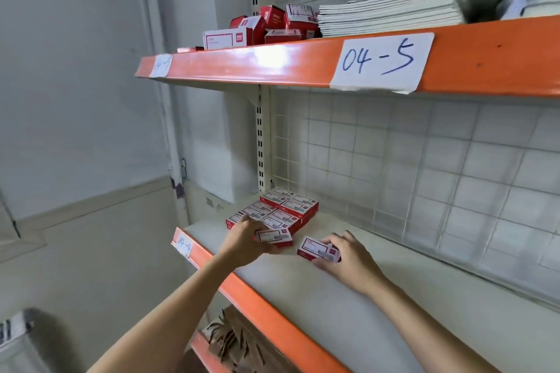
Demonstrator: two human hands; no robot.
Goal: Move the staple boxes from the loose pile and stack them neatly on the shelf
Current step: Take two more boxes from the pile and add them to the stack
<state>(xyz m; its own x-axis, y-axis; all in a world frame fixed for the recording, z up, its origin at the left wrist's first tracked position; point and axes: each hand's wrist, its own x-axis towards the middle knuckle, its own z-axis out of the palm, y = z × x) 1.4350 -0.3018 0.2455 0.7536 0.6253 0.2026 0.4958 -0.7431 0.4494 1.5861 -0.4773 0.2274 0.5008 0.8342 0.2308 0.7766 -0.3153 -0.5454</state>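
A loose pile of red and white staple boxes point(266, 24) lies on the upper shelf point(272, 65) marked 04-5. On the lower shelf point(303, 291) a neat stack of the same boxes point(288, 209) sits in the back left corner. My left hand point(245, 239) grips one staple box point(274, 236) right in front of that stack. My right hand point(348, 257) holds another staple box point(318, 249) on the shelf surface a little to the right, apart from the stack.
Stacks of grey notebooks point(394, 9) fill the upper shelf right of the pile. A tiled wall with wire grid point(409, 160) backs the shelves. Brown cardboard pieces point(239, 342) lie below the lower shelf. A white wall stands at the left.
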